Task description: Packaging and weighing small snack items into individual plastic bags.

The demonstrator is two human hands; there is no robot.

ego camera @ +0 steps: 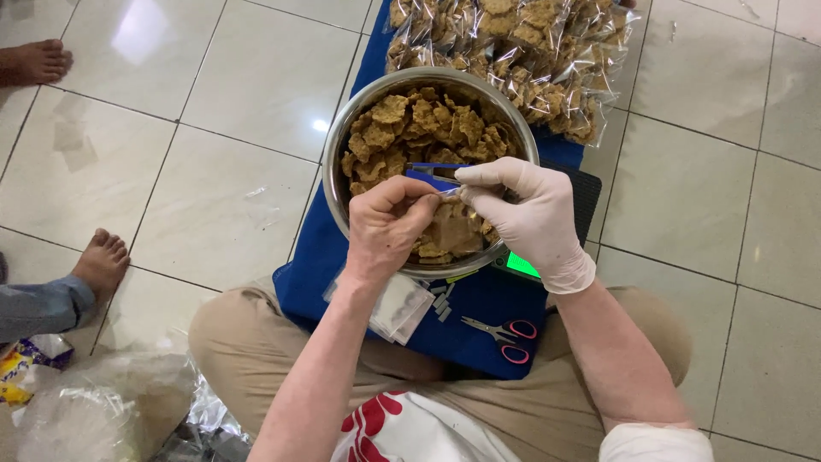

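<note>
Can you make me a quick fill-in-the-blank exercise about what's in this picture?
1. The right hand wears a white ____.
2. The brown crackers lie in a round ____ bowl.
3. The scissors with red handles lie on a ____ cloth.
4. The bare left hand holds a clear plastic ____ with the right hand.

Missing words: glove; metal; blue; bag

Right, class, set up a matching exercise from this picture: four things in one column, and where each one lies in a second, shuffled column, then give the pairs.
Things:
1. metal bowl
2. scissors
3. packed snack bags
4. right hand

Places or states:
A. in a white glove
B. beyond the bowl, piled up
C. on the blue cloth, near the person's lap
D. filled with brown snack pieces

Pairs: 1-D, 2-C, 3-B, 4-A
</note>
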